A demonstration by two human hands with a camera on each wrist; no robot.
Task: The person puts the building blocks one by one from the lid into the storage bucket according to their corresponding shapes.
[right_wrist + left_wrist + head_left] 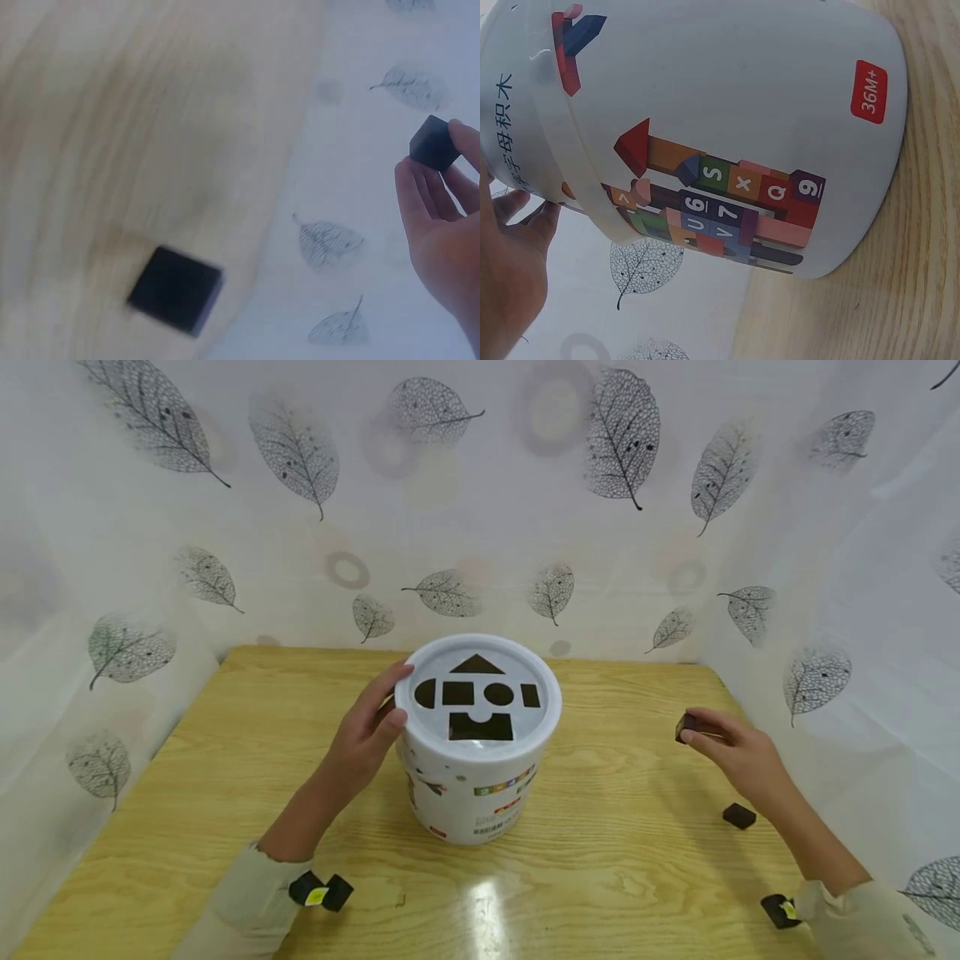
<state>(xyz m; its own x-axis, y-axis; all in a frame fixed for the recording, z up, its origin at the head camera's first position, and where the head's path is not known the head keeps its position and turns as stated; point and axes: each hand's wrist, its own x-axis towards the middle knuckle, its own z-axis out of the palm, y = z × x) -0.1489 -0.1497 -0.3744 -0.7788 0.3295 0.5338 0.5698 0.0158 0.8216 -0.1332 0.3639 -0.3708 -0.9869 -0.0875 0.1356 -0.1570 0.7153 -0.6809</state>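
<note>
A white bucket (471, 797) stands upright on the wooden table, wearing a lid (480, 747) with several shaped holes, among them a triangle, a circle and rectangles. At the left of its rim my left hand (365, 724) holds it with thumb and fingers; the left wrist view shows those fingers against the lid's side. My right hand (738, 756), off to the right and above the table, pinches a small dark block (433, 144) between thumb and fingertips. Below that hand, a second dark block (739, 816) lies on the table.
The wooden table (600, 877) ends at pale curtains (480, 552) printed with leaves, at the back and both sides. The right-hand curtain comes close beside my right arm. A black wrist device (321, 892) sits at my left cuff.
</note>
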